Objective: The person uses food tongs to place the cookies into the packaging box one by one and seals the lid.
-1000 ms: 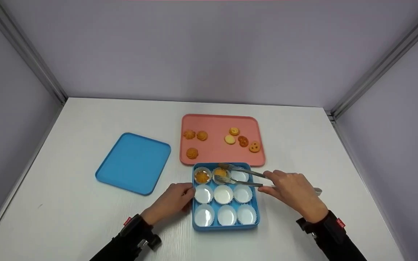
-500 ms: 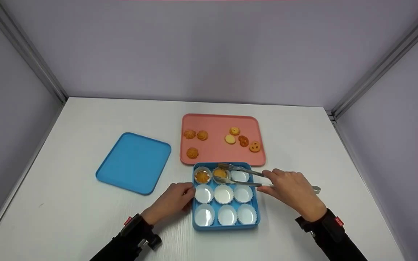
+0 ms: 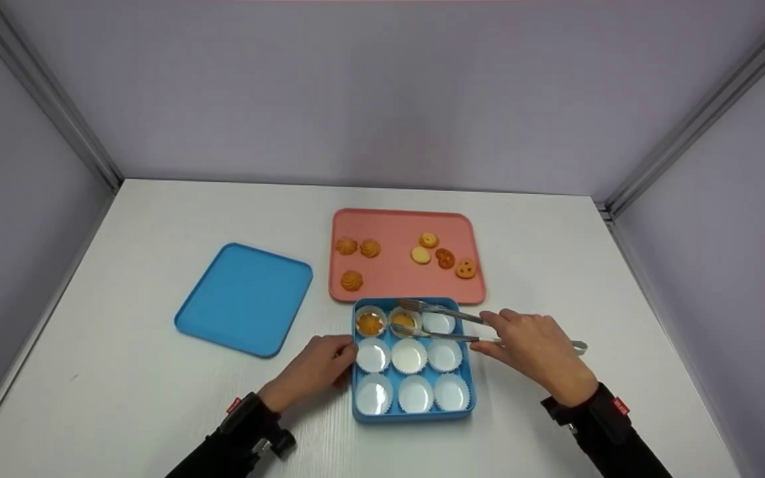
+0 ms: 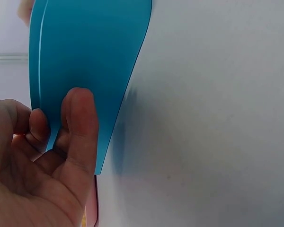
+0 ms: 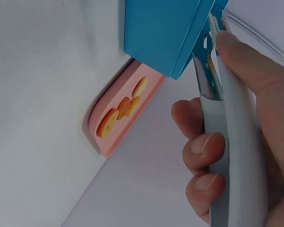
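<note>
On the white table [image 3: 123, 372] I count one blue box [image 3: 414, 419], one pink tray [image 3: 392, 275] just beyond it and one blue tray [image 3: 246, 299] off to the left. Nine paper cups [image 3: 409, 356] fill the box in three rows of three; the far-left cup holds one cookie [image 3: 370, 324] and the far-middle cup another. Seven more cookies lie on the pink tray: three swirled cookies [image 3: 370, 248] to the left, four mixed cookies [image 3: 445, 259] to the right. My left hand [image 3: 316, 368] grips the box by its left wall. My right hand [image 3: 532, 345] holds one pair of tongs [image 3: 452, 336], arms apart, tips either side of the far-middle cookie; whether they touch it I cannot tell. Against the frame a second ago I find almost no change: both hands stay in place, the counts match, and the tongs have barely shifted.
</note>
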A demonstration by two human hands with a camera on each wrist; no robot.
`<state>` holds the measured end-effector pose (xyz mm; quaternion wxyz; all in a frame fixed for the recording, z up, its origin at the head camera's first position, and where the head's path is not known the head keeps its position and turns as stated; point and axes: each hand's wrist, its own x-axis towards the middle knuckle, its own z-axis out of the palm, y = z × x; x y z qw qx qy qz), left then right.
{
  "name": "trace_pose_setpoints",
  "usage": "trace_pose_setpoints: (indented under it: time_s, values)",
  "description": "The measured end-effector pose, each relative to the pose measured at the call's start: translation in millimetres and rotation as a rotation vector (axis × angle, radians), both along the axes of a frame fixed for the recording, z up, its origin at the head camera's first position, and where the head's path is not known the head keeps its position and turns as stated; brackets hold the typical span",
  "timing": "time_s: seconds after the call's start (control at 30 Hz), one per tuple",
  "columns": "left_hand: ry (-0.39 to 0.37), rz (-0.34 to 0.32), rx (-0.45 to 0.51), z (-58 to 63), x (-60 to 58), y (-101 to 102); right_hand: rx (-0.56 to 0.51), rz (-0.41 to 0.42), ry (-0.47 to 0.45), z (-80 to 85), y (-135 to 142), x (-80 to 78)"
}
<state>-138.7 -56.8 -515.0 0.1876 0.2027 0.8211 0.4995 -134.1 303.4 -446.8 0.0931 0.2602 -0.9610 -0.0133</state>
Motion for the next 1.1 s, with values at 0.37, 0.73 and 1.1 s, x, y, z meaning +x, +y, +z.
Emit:
trace_pose_setpoints:
  time_s: [0.37,0.73,1.1]
  values:
    - [0.033,-0.009,0.002,1.1,-0.7,-1,-0.201,-0.013,-0.044,-0.9,15,-1.3]
    - [0.042,-0.013,-0.002,-0.7,-1.0,-2,-0.330,-0.092,0.017,-5.6,35,-13.7]
    - [0.037,-0.009,-0.013,1.1,-0.9,-2,-0.306,-0.234,-0.006,-12.9,60,-26.7]
